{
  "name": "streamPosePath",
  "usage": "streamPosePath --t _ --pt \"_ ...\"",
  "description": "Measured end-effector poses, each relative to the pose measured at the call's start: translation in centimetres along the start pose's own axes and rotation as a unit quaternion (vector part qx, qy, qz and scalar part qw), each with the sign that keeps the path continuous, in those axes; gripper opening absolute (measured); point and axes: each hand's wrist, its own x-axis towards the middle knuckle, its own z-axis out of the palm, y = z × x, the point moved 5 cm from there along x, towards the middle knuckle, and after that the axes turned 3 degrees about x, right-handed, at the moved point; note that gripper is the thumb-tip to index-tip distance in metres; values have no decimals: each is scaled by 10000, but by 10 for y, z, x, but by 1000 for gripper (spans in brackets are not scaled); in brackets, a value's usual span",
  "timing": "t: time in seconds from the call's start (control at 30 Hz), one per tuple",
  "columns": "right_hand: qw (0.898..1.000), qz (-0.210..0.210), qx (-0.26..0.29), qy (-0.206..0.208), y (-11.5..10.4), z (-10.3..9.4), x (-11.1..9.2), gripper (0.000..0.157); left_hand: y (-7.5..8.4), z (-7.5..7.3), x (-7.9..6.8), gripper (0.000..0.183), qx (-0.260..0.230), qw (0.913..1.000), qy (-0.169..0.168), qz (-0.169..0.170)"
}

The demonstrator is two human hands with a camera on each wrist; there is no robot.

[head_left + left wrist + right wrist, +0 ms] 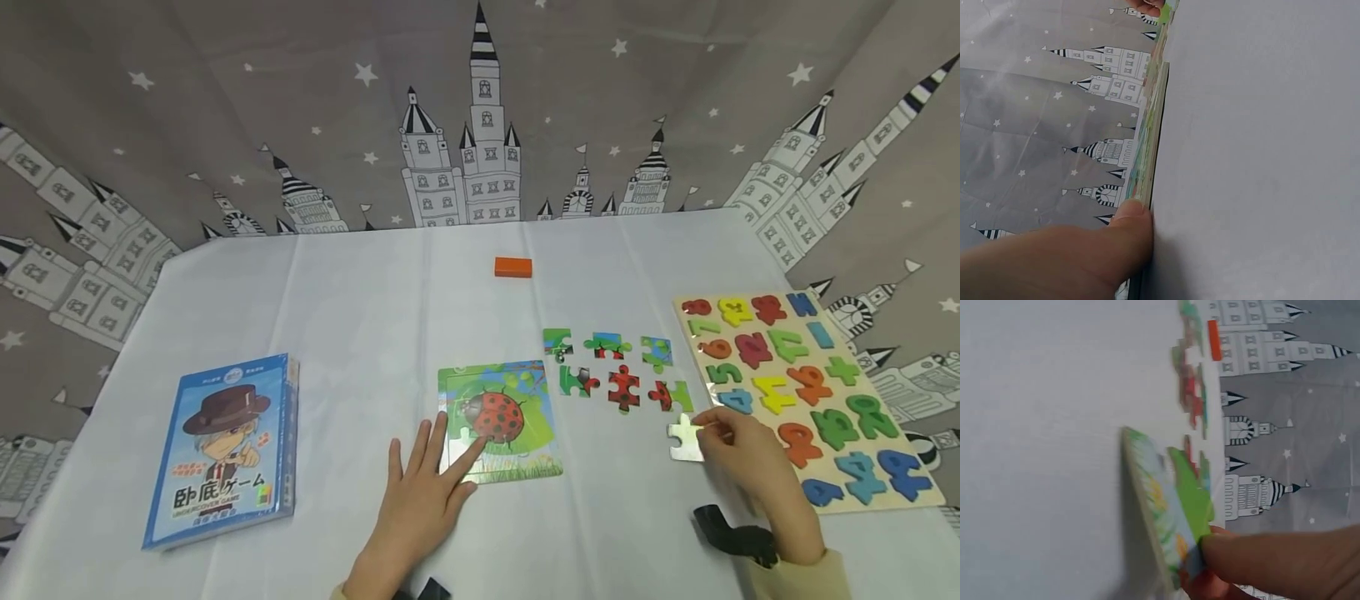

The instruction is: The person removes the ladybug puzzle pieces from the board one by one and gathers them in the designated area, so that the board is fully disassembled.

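My left hand (420, 504) rests on the lower left part of a square ladybug puzzle board (536, 458), fingers spread and straight. In the left wrist view its thumb (1129, 234) lies along the edge of the board (1159, 119). My right hand (742, 454) pinches a jigsaw piece (684, 439) by its right side, between thumb and fingers. The right wrist view has this piece (1157, 500) tilted over the white cloth, with green grass and yellow flowers on its face. Several loose ladybug pieces (623, 389) lie in two rows between the board and my right hand.
To the right lies a wooden board of colourful numbers and signs (750, 417), close by my right hand. A blue boxed game (225, 450) lies at left. An orange block (513, 267) sits near the back edge of the white table (360, 333).
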Motion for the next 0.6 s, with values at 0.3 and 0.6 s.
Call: streamPosePath --t 0.3,0.6 --pt "9961 214 -736 428 -16 9 4 18 -1 -4 -4 47 -103 9999 68 13" --pt "9779 -2084 -147 -117 -92 55 -3 21 -1 -6 -3 48 -103 9998 -181 -19"
